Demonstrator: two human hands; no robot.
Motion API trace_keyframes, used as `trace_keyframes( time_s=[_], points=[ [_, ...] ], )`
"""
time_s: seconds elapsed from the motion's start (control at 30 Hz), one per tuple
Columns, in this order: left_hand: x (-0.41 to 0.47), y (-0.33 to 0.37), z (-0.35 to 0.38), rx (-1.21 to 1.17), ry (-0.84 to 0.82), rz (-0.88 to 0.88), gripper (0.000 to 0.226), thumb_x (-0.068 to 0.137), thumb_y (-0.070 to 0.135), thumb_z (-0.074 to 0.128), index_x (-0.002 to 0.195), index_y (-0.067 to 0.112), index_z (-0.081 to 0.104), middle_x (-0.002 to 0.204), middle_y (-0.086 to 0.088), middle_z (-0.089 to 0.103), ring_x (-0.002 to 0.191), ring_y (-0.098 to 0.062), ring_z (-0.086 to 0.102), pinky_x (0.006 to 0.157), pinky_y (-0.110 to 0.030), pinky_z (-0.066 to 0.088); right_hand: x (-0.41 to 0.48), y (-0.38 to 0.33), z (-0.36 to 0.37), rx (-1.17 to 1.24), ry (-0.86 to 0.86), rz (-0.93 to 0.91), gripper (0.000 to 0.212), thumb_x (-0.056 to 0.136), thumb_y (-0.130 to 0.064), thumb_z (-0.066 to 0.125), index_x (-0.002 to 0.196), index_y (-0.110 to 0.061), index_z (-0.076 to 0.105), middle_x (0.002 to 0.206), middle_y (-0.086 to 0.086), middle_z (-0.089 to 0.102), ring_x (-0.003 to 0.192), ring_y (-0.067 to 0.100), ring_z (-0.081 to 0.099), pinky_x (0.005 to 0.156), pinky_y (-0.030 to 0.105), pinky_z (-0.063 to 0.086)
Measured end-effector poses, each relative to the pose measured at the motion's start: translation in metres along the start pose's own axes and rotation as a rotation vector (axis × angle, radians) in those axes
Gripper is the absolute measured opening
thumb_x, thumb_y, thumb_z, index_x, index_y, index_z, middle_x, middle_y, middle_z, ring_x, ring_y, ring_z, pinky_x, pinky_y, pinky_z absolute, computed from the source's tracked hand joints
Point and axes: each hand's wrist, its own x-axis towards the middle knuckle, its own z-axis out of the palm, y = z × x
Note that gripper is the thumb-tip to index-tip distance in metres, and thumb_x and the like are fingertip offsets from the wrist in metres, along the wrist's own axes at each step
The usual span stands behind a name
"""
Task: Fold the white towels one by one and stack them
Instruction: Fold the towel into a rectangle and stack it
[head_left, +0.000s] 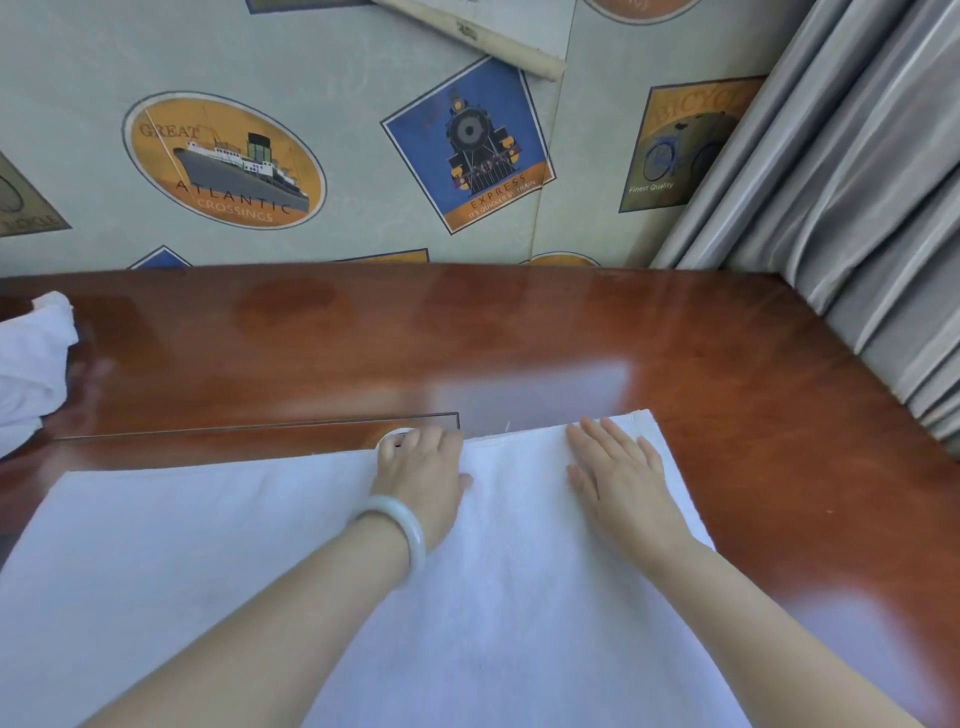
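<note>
Both hands lie on a white towel (493, 597) spread flat on a glossy red-brown table (727, 374), set a little apart from each other near the towel's far edge. The left hand (421, 467), with a pale bracelet (402, 530) round its wrist, has its fingers curled over that far edge, where a small loop of cloth stands up against the fingertips, so it looks to be pinching the hem. The right hand (618, 467) rests palm down with straight, slightly spread fingers, pressing the cloth close to the towel's far right corner. The towel covers most of the near side of the table and runs out of view at the bottom. At the left edge of the table, well apart from the hands, sits a crumpled heap of white towels (31, 358), only partly in view. Behind the table rises a wall (363, 78) papered with pictures of a ship, a train and a bicycle, and a grey curtain (857, 208) hangs at the right, reaching the table's far right corner.
</note>
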Motion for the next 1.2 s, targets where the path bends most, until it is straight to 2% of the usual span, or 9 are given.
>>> trace_keyframes(
  time_s=[0.27, 0.47, 0.6, 0.67, 0.73, 0.8, 0.87, 0.93, 1.2],
  points=[
    [0.037, -0.018, -0.017, -0.266, -0.108, -0.032, 0.019, 0.098, 0.028, 0.055, 0.085, 0.021, 0.044, 0.095, -0.002, 0.055, 0.093, -0.023, 0.046, 0.073, -0.035, 0.039, -0.003, 0.007, 0.004, -0.034, -0.018, 0.031, 0.056, 0.104, -0.048, 0.022, 0.157, -0.030, 0.016, 0.165, -0.007, 0.004, 0.152, 0.011, -0.007, 0.121, 0.039, -0.011],
    [0.023, 0.007, -0.003, 0.011, 0.210, -0.098, 0.022, 0.090, 0.002, 0.042, 0.095, 0.021, 0.052, 0.105, -0.001, 0.044, 0.099, -0.025, 0.040, 0.076, -0.032, 0.025, -0.014, -0.033, 0.001, -0.106, 0.086, -0.055, 0.063, 0.102, -0.050, 0.020, 0.152, -0.015, 0.037, 0.161, 0.007, 0.025, 0.151, 0.024, 0.015, 0.120, 0.048, -0.002],
    [0.024, 0.007, -0.005, 0.096, 0.221, -0.120, 0.024, 0.093, 0.005, 0.041, 0.107, 0.022, 0.052, 0.109, -0.002, 0.045, 0.101, -0.026, 0.042, 0.082, -0.034, 0.029, -0.024, -0.041, 0.019, -0.054, -0.040, -0.087, 0.060, 0.102, -0.053, 0.010, 0.158, -0.031, 0.004, 0.163, -0.008, -0.012, 0.150, 0.013, -0.019, 0.118, 0.043, -0.019],
    [0.019, 0.021, -0.011, 0.077, 0.299, -0.101, 0.022, 0.086, 0.002, 0.052, 0.102, 0.018, 0.055, 0.103, -0.006, 0.049, 0.094, -0.029, 0.046, 0.078, -0.036, 0.033, -0.020, -0.042, 0.023, 0.001, -0.011, -0.032, 0.058, 0.103, -0.050, 0.014, 0.157, -0.032, 0.005, 0.163, -0.011, -0.011, 0.149, 0.010, -0.019, 0.118, 0.043, -0.020],
    [0.003, 0.043, -0.003, -0.033, 0.346, 0.055, 0.015, 0.082, 0.008, 0.064, 0.093, 0.017, 0.059, 0.092, -0.005, 0.055, 0.085, -0.031, 0.053, 0.074, -0.038, 0.033, -0.012, -0.047, 0.022, 0.098, 0.013, -0.001, 0.055, 0.105, -0.043, 0.017, 0.157, -0.029, 0.013, 0.165, -0.009, -0.002, 0.151, 0.010, -0.012, 0.119, 0.041, -0.018],
    [-0.016, 0.057, 0.015, -0.067, 0.231, 0.155, 0.028, 0.093, 0.029, 0.046, 0.115, 0.021, 0.062, 0.118, -0.004, 0.059, 0.110, -0.033, 0.057, 0.093, -0.040, 0.037, -0.005, -0.038, 0.021, 0.078, 0.012, -0.030, 0.053, 0.106, -0.037, 0.021, 0.158, -0.026, 0.014, 0.165, -0.006, 0.001, 0.152, 0.011, -0.008, 0.119, 0.036, -0.016],
    [-0.024, 0.052, 0.026, 0.013, 0.010, 0.079, 0.066, 0.092, 0.049, 0.003, 0.155, 0.034, 0.017, 0.164, 0.004, 0.011, 0.151, -0.026, 0.011, 0.119, -0.052, 0.006, 0.000, -0.014, 0.017, -0.017, 0.003, -0.053, 0.056, 0.106, -0.039, 0.023, 0.158, -0.026, 0.007, 0.165, -0.005, -0.003, 0.152, 0.011, -0.008, 0.121, 0.033, -0.014],
    [-0.023, 0.044, 0.034, 0.043, -0.039, 0.035, 0.071, 0.083, 0.055, -0.014, 0.152, 0.039, -0.015, 0.159, 0.012, -0.025, 0.148, -0.019, -0.023, 0.115, -0.054, -0.018, 0.003, 0.015, 0.009, -0.067, 0.005, 0.005, 0.060, 0.105, -0.047, 0.020, 0.158, -0.025, 0.003, 0.165, -0.005, -0.005, 0.151, 0.009, -0.011, 0.122, 0.033, -0.011],
    [-0.021, 0.046, 0.037, 0.041, -0.013, 0.007, 0.074, 0.085, 0.055, -0.010, 0.155, 0.032, -0.012, 0.162, 0.007, -0.022, 0.147, -0.018, -0.025, 0.115, -0.055, -0.018, -0.001, -0.011, 0.015, -0.084, 0.108, 0.136, 0.068, 0.102, -0.054, 0.017, 0.157, -0.016, 0.013, 0.165, 0.004, 0.005, 0.152, 0.019, -0.005, 0.117, 0.040, -0.020]
  ],
)
